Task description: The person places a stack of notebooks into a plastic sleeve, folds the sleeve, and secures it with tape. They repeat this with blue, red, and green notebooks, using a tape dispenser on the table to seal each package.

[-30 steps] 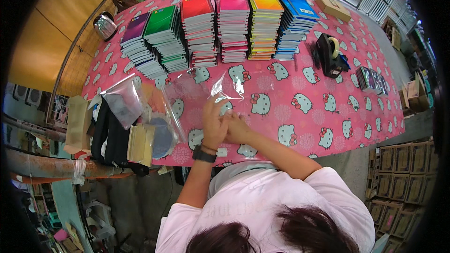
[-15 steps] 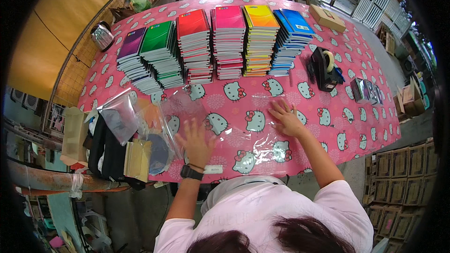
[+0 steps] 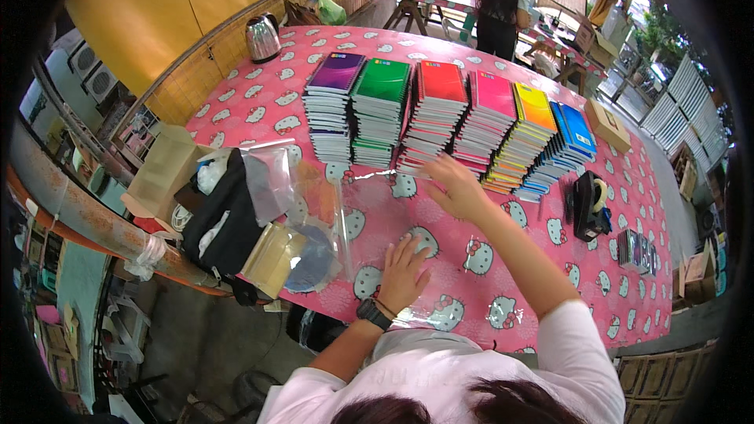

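Clear film (image 3: pixel 383 216) may crease if tugged unevenly: left hand (image 3: pixel 402 271) lies flat, fingers spread, gripping nothing; right hand (image 3: pixel 459 191) curls near its far edge, hold unclear.

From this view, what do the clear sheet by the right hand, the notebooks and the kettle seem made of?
Clear sheet: likely thin, glossy plastic film; it throws bright glints and the pink table cover shows through. Exact plastic can't be told.
Notebooks: paper pages, judging by the layered white edges; covers look like glossy card.
Kettle: polished metal, perhaps stainless steel, given its silvery reflections.
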The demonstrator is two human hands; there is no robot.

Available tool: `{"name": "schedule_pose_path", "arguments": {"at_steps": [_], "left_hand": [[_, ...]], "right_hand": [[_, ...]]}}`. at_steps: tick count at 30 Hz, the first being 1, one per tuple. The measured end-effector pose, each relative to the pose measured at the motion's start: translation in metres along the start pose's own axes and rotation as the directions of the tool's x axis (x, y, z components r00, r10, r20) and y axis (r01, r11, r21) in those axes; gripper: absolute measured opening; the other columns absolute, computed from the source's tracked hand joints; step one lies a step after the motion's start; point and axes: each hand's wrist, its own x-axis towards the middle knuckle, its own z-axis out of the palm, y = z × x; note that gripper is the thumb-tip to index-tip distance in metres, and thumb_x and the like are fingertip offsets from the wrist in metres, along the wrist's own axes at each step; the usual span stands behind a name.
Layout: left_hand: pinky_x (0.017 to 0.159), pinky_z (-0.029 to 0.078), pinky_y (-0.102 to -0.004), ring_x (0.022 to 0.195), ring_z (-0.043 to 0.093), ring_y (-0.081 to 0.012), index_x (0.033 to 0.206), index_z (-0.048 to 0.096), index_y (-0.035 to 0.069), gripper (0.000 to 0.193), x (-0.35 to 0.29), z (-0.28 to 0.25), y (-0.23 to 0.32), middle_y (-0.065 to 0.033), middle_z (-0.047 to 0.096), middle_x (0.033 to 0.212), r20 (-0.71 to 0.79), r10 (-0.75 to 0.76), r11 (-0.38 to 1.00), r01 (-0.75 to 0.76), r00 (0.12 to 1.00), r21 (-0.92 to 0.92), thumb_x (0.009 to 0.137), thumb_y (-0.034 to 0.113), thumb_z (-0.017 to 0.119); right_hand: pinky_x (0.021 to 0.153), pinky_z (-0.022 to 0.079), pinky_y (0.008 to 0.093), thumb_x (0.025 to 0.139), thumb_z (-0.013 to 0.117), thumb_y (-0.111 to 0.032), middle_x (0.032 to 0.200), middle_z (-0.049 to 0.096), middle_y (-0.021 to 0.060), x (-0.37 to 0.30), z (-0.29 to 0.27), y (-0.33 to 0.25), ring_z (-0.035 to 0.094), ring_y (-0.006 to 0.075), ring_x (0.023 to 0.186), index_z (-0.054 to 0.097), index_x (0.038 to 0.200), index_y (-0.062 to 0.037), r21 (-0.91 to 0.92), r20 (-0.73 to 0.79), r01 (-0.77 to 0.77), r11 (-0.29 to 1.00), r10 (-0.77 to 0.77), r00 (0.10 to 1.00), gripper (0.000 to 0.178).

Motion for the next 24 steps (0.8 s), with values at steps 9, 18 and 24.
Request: {"name": "schedule_pose_path", "arguments": {"at_steps": [9, 18, 24], "left_hand": [[0.096, 0.038, -0.0428, 0.113, 0.047, -0.0351, 0.109, 0.06, 0.006, 0.033, -0.02, -0.051, -0.006, -0.0175, 0.05, 0.122, -0.292, -0.075, 0.981, 0.018, 0.953, -0.192, 0.077, 0.008, 0.062], [0.096, 0.037, -0.0417, 0.112, 0.048, -0.0336, 0.105, 0.061, 0.004, 0.03, -0.049, -0.069, -0.024, -0.0169, 0.052, 0.119, -0.415, -0.286, 0.939, 0.168, 0.864, -0.299, 0.075, 0.002, 0.06], [0.101, 0.031, -0.0446, 0.119, 0.043, -0.0354, 0.108, 0.059, 0.004, 0.033, -0.009, -0.135, -0.014, -0.0183, 0.049, 0.128, -0.537, -0.165, 0.984, 0.102, 0.827, -0.144, 0.076, 0.012, 0.064]], "right_hand": [[0.086, 0.045, 0.0493, 0.08, 0.062, -0.024, 0.119, 0.049, 0.0115, 0.244, 0.083, -0.005, 0.044, 0.0323, 0.113, 0.058, 0.116, -0.0171, -0.481, 0.172, 0.104, 0.87, -0.023, 0.985, 0.037], [0.082, 0.051, 0.0469, 0.076, 0.066, -0.037, 0.117, 0.053, 0.0135, 0.267, 0.095, 0.0, 0.052, 0.0387, 0.109, 0.061, 0.111, -0.0115, -0.516, 0.286, 0.019, 0.857, 0.151, 0.946, 0.043], [0.081, 0.05, 0.0438, 0.079, 0.06, -0.018, 0.111, 0.055, 0.0183, 0.275, 0.063, 0.002, 0.058, 0.038, 0.098, 0.062, 0.096, -0.0067, -0.317, -0.075, -0.19, 0.929, 0.176, 0.982, 0.021]]}}
